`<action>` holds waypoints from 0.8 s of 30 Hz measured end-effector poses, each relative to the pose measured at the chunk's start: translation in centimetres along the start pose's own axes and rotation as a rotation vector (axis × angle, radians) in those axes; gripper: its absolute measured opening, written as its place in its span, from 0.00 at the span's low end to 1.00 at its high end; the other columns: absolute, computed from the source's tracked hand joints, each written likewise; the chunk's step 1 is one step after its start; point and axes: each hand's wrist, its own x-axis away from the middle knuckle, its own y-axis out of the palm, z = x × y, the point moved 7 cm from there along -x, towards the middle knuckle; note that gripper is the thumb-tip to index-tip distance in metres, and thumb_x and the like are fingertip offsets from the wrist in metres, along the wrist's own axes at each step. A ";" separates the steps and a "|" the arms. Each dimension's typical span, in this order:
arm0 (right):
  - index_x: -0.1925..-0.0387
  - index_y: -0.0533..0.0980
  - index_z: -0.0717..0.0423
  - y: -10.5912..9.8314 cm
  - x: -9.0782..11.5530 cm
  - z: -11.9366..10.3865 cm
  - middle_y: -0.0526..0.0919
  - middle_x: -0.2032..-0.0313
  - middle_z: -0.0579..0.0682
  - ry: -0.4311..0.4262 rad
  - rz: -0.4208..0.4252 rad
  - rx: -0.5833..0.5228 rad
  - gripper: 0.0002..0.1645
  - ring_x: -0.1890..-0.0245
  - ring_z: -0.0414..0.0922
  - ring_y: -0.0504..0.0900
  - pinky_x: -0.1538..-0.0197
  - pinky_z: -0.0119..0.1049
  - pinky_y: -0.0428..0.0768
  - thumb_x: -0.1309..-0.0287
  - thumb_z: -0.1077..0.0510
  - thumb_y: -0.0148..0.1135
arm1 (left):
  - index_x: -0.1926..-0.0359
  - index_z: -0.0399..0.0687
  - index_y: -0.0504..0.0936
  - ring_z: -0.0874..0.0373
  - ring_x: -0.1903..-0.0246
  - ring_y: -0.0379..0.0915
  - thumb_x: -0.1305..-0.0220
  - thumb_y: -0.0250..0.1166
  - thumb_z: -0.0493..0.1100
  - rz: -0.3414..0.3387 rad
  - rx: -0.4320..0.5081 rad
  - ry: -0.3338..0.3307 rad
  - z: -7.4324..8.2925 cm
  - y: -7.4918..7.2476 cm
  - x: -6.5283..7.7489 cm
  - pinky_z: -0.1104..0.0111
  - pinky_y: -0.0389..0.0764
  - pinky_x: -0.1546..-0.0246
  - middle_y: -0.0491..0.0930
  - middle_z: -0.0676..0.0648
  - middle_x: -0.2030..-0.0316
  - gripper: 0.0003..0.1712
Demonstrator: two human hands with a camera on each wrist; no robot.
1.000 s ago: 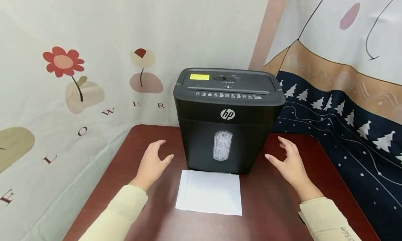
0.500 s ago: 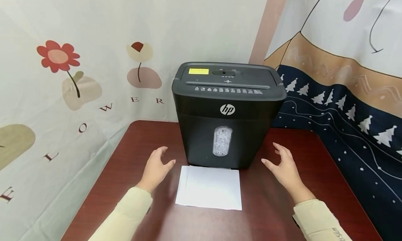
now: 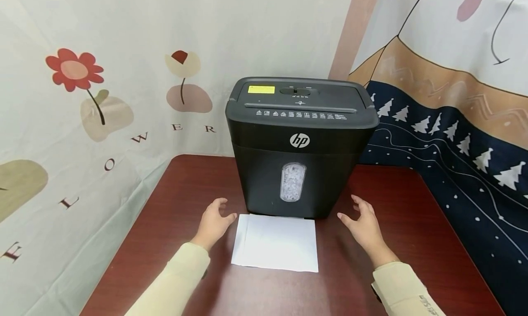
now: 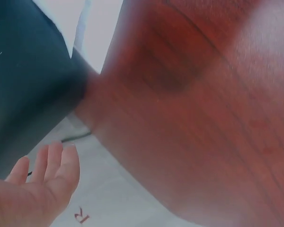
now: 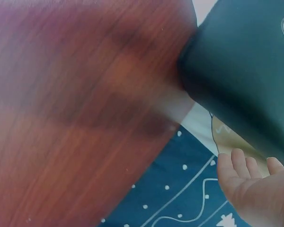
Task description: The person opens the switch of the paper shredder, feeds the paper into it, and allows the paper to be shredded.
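Note:
A black hp paper shredder point(image 3: 264, 178) stands upright at the back of the table, with shredded bits behind its small front window point(image 3: 293, 182). White sheets of paper point(image 3: 276, 243) lie flat at its foot. My left hand point(image 3: 213, 224) hovers just left of the paper, fingers loosely bent and thumb apart, holding nothing. On the other side, my right hand point(image 3: 363, 228) is above the table to the right of the paper, in a similar pose and also holding nothing. Both wrist views show the left palm point(image 4: 33, 194) and right palm point(image 5: 260, 191) beside the shredder, touching nothing visible.
The dark red table point(image 3: 156, 252) has rounded back corners. Behind it hangs a pale printed cloth point(image 3: 123, 32) with flowers and letters. A navy cloth with white trees point(image 3: 449, 178) hangs along the right side.
Both hands have moved inward and a little closer to the paper, the left toward the right and the right toward the left. The view has tilted slightly; shredder and paper stay put.

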 end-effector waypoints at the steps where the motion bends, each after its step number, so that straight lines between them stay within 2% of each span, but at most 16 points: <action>1: 0.29 0.54 0.65 0.1 -0.1 0.2 0.55 0.32 0.67 0.010 0.000 -0.009 0.43 0.34 0.62 0.61 0.37 0.59 0.65 0.40 0.58 0.62 | 0.38 0.32 0.67 0.37 0.44 0.70 0.41 0.65 0.37 -0.005 0.005 -0.010 -0.1 0.2 0.0 0.48 0.73 0.47 0.72 0.31 0.44 0.31; 11: 0.31 0.54 0.68 2.2 -0.3 1.1 0.57 0.34 0.69 0.068 -0.039 -0.040 0.42 0.35 0.65 0.62 0.38 0.59 0.66 0.40 0.59 0.61 | 0.41 0.29 0.69 0.38 0.50 0.74 0.41 0.64 0.36 -0.040 -0.008 -0.067 -0.6 2.2 -0.2 0.51 0.77 0.53 0.75 0.30 0.49 0.28; 19: 0.33 0.58 0.71 3.8 -0.2 1.8 0.64 0.39 0.72 0.097 -0.045 -0.052 0.38 0.39 0.66 0.68 0.42 0.58 0.70 0.41 0.62 0.61 | 0.47 0.27 0.72 0.43 0.60 0.76 0.44 0.65 0.33 -0.047 -0.046 -0.049 -0.7 3.3 -0.3 0.55 0.79 0.59 0.78 0.32 0.57 0.24; 24: 0.35 0.59 0.73 4.9 -0.2 2.2 0.67 0.41 0.74 0.123 -0.072 -0.040 0.37 0.42 0.67 0.70 0.44 0.57 0.73 0.42 0.63 0.61 | 0.50 0.26 0.73 0.48 0.67 0.72 0.45 0.66 0.33 -0.051 -0.076 -0.024 -0.5 4.0 -0.4 0.57 0.77 0.63 0.76 0.38 0.66 0.23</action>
